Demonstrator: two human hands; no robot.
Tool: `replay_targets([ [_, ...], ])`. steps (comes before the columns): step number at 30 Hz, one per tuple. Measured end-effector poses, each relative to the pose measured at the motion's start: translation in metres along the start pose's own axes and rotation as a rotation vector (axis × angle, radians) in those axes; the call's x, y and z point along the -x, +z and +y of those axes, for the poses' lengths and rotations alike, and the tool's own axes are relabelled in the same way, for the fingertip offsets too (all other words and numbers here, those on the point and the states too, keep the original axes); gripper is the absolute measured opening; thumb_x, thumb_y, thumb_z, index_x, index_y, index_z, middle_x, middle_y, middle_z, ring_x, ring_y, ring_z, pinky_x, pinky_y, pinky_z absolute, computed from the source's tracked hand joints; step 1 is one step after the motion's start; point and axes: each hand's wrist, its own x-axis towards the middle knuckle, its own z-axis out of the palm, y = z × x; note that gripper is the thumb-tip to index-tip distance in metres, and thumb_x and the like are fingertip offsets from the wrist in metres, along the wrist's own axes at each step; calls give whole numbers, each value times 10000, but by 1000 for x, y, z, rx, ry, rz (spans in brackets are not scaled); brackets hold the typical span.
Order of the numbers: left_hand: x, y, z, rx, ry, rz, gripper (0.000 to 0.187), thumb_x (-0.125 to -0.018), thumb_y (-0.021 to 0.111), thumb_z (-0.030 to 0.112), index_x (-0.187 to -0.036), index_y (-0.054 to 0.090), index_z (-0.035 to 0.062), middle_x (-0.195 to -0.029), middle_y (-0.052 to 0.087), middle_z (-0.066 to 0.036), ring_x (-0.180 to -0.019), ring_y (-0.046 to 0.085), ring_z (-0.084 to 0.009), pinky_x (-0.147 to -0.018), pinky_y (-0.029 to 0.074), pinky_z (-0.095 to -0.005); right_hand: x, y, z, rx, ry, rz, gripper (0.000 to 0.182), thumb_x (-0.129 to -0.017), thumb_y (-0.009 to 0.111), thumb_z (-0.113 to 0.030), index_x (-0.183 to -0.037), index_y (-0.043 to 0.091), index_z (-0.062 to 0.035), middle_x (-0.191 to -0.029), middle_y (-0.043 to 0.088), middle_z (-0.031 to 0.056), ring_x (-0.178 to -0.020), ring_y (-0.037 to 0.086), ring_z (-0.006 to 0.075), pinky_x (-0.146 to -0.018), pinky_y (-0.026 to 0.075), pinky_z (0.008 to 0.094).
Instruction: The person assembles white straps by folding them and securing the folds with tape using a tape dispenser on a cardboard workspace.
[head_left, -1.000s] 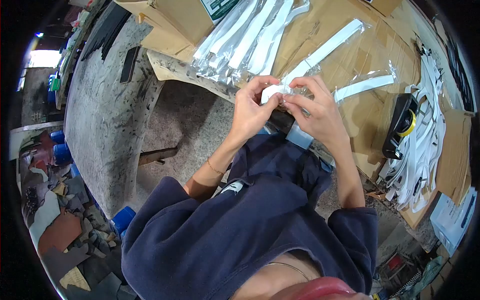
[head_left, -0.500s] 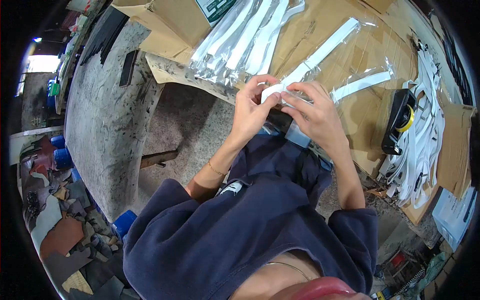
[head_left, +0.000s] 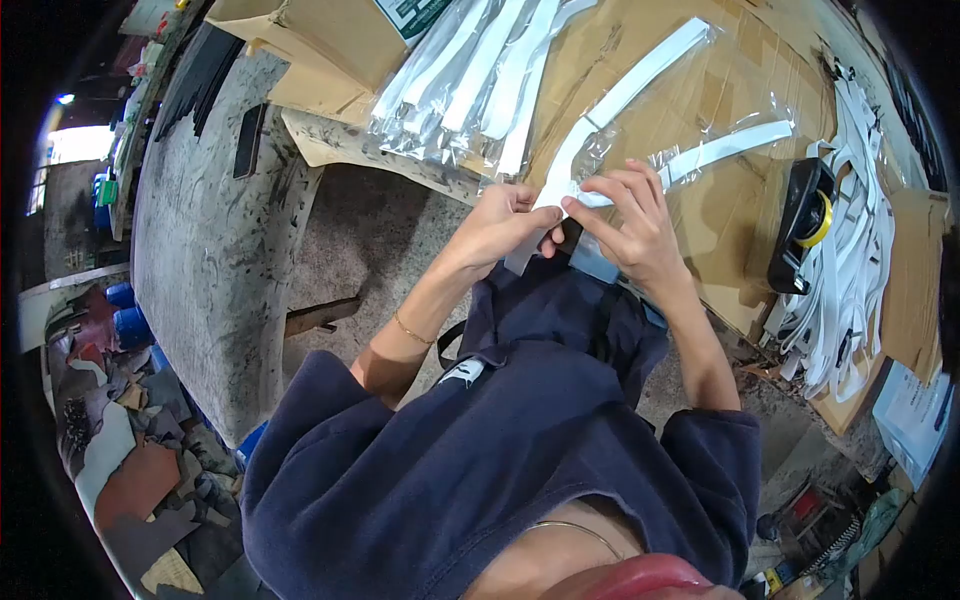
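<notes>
A white strap (head_left: 572, 160) comes down from the cardboard-covered table to my hands. My left hand (head_left: 505, 228) is closed on it, thumb pressed on top, and a short flat end hangs below the fingers. With thumb and index finger together, my right hand (head_left: 632, 215) pinches the strap just to the right, its other fingers raised. A second white length (head_left: 730, 150) stretches right from beside my right hand, in clear plastic. Clear film also surrounds the upper part of the strap.
Bagged white straps (head_left: 480, 85) lie beside an open cardboard box (head_left: 330, 50). On the right are a black tape dispenser (head_left: 800, 225) with yellow tape and a heap of white straps (head_left: 850, 250). A phone (head_left: 250, 140) rests on the grey surface at left.
The strap between my hands has opened out from a curled loop to a flatter length, with an end now hanging below my left hand. My right fingers have lifted and spread somewhat.
</notes>
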Motion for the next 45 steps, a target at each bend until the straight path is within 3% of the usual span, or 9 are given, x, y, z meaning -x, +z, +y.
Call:
replay_targets([
  [3, 0, 5, -6, 59, 55, 11, 116, -899, 594, 80, -936, 616, -28, -747, 647, -57, -569, 581, -83, -529, 455, -198, 8, -6, -27, 43, 145, 53, 256, -739, 655, -36, -981, 686, -111, -958, 600, 58, -924, 572, 232, -896, 444, 421],
  [5, 3, 11, -2, 88, 60, 27, 112, -899, 592, 88, -927, 615, -18, -748, 647, -56, -558, 557, -76, -517, 432, -192, 29, 1, -54, -312, 762, 334, 133, -820, 634, -28, -938, 676, -72, -882, 618, 63, -836, 591, 207, -825, 468, 339],
  [6, 3, 13, -3, 89, 53, 21, 112, -899, 592, 88, -927, 615, -18, -748, 647, -56, -558, 557, -76, -517, 432, -192, 34, 1, -62, -598, 1065, 246, 109, -917, 591, -122, -957, 645, -36, -833, 630, 58, -782, 597, 176, -758, 465, 283],
  [7, 2, 16, -4, 139, 65, 13, 111, -898, 592, 90, -930, 615, -15, -746, 647, -55, -552, 549, -75, -510, 423, -190, 32, 1, -60, -593, 1074, 247, 109, -917, 591, -122, -957, 645, -36, -833, 630, 58, -782, 597, 176, -758, 465, 283],
  [9, 1, 23, -6, 180, 55, -19, 111, -898, 592, 91, -933, 616, -11, -744, 646, -55, -546, 540, -74, -504, 414, -188, 28, 3, -55, -1817, 1351, 200, 203, -958, 546, -202, -1029, 602, -19, -892, 633, 59, -809, 596, 152, -751, 455, 279],
  [17, -2, 23, -1, 168, 108, -25, 133, -897, 599, 88, -953, 618, -31, -747, 648, -63, -564, 553, -84, -525, 427, -199, 23, 25, -48, -1840, 1109, 500, 176, -945, 557, -119, -1026, 582, 36, -886, 608, 72, -802, 583, 169, -748, 503, 331],
  [26, -2, 31, -12, 69, 185, 56, 165, -899, 596, 77, -1003, 601, -51, -756, 641, -65, -591, 567, -90, -545, 443, -203, 17, 21, -61, -1648, 1321, 736, 129, -909, 597, -51, -1011, 604, 27, -886, 628, 72, -774, 599, 145, -732, 504, 295],
  [36, 0, 28, -10, 52, 176, 68, 147, -903, 575, 85, -979, 603, -38, -744, 633, -51, -606, 565, -78, -538, 434, -195, 29, 17, -57, -1746, 1304, 530, 134, -920, 569, -82, -1026, 579, -1, -838, 591, 55, -785, 578, 154, -739, 462, 293],
  [45, -1, 37, -10, 94, 207, 73, 133, -913, 551, 102, -940, 596, -21, -708, 620, -35, -565, 539, -68, -486, 384, -194, 15, 24, -64, -1678, 1260, 762, 117, -880, 603, -36, -976, 581, 26, -861, 606, 82, -753, 565, 152, -692, 458, 293],
])
